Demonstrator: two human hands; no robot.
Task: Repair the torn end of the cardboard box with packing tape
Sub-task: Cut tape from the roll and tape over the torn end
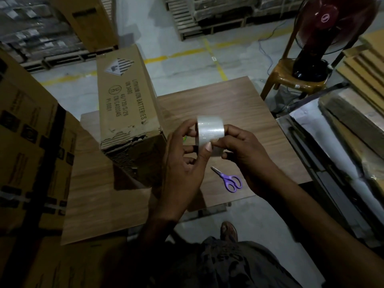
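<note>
Table [239, 104] | box [126, 94] end-on — torn end [133, 150] near | left hand [182, 163], right hand [245, 150] grip tape [210, 132]

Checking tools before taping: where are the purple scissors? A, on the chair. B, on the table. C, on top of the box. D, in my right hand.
B: the purple scissors lie on the table while the left hand and right hand hold the tape roll.
</note>
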